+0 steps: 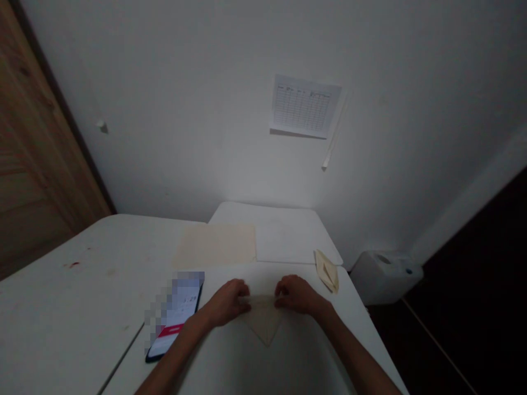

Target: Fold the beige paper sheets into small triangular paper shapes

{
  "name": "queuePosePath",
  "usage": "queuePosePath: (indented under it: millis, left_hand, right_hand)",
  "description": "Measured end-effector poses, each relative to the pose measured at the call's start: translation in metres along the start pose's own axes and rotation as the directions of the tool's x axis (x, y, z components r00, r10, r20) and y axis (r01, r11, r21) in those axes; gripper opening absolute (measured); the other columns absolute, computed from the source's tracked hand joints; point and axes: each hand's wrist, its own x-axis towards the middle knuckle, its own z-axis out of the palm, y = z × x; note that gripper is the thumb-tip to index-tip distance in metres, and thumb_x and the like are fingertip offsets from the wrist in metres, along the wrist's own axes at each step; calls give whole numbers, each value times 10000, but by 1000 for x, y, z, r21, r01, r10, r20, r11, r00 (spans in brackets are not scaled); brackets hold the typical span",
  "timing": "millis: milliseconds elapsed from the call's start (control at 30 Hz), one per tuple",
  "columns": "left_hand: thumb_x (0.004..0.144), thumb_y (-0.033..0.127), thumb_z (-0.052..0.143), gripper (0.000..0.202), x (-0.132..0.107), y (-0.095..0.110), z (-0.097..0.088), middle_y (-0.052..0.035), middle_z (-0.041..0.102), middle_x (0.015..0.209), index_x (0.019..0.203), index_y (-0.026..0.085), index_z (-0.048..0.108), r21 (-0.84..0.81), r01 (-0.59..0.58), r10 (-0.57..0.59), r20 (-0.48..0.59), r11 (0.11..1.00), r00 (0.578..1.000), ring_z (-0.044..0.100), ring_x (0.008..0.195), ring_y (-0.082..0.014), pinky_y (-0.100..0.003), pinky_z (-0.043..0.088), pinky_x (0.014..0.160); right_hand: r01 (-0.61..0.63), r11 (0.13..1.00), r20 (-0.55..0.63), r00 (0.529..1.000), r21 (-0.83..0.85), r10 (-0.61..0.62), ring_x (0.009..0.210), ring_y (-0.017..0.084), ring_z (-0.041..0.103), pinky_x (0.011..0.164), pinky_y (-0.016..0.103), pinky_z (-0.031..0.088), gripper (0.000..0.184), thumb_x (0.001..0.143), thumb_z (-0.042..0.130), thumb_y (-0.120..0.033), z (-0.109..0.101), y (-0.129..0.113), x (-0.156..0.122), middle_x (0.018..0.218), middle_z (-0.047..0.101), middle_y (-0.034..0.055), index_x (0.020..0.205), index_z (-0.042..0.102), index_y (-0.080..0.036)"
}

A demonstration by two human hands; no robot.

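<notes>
A cream sheet of paper (264, 323), folded so that it comes to a point toward me, is held just over the white table. My left hand (230, 302) pinches its upper left corner between thumb and fingers. At the upper right corner, my right hand (297, 295) grips it the same way. The paper's top edge runs straight between both hands. Beyond my right hand lies a folded cream paper piece (328, 272) with layered flaps. A phone (177, 318) with a lit screen rests beside my left forearm.
The white table (102, 285) has a seam on the left and small red stains. Flat cream paper (216, 244) and a white board (288, 233) lie at the back. A printed sheet (305, 107) hangs on the wall. A white plastic container (385, 277) stands right of the table.
</notes>
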Motion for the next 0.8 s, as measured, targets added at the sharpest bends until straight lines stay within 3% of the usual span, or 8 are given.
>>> queuePosePath:
  millis: [100,267,367,467,567,633,800]
  left_hand:
    - [682,219,633,170,-4,2,1,-35,628,965,848,183,619,-28,-35,34,-20,999,999,571,914,-193,-276,423,793]
    - [732,200,597,46,-6,9,0,5,631,798,778,190,599,-65,-60,57,-41,996,998,578,770,-166,-257,412,700]
    - [791,206,562,26,-4,17,-11,-9,621,821,797,190,582,-77,-78,69,-117,994,991,567,793,-171,-267,410,717]
    - [827,177,518,48,-4,27,-26,-29,595,881,831,196,562,-62,-170,148,-262,984,954,543,863,-183,-288,414,773]
    - [729,45,517,215,-6,33,-30,-40,585,912,871,202,556,56,-289,290,-352,956,890,515,919,-206,-310,419,798]
    - [674,-1,511,291,-10,33,-21,-56,591,934,880,199,561,168,-287,328,-327,943,886,504,921,-224,-333,428,799]
    - [641,-53,463,378,-26,22,26,-72,613,989,898,195,587,299,-205,273,-207,932,939,513,953,-244,-392,437,888]
  right_hand:
    - [-9,1000,-24,1000,26,9,832,203,614,701,256,408,218,668,765,-309,2,0,-4,873,693,36,851,720,-199]
    - [12,995,-93,996,95,-3,762,177,636,690,242,423,148,699,748,-281,0,-1,-11,802,706,1,825,716,-211]
    - [33,993,-195,981,116,-9,827,176,633,766,260,425,100,770,697,-254,-9,-2,-13,863,709,9,861,706,-214]
    - [96,989,-337,940,113,-53,870,173,605,797,270,419,87,799,649,-164,-22,-5,-16,893,690,22,862,686,-211]
    - [186,982,-497,854,15,-154,857,186,571,781,290,417,201,744,628,-52,-26,-7,-21,873,668,29,853,676,-215]
    - [170,982,-523,831,-82,-187,850,195,552,787,310,414,252,727,603,-21,-19,-9,-28,878,660,35,862,680,-220]
    - [95,982,-378,913,-166,-153,908,200,547,835,315,419,306,728,561,10,21,-7,-49,944,663,39,883,685,-223]
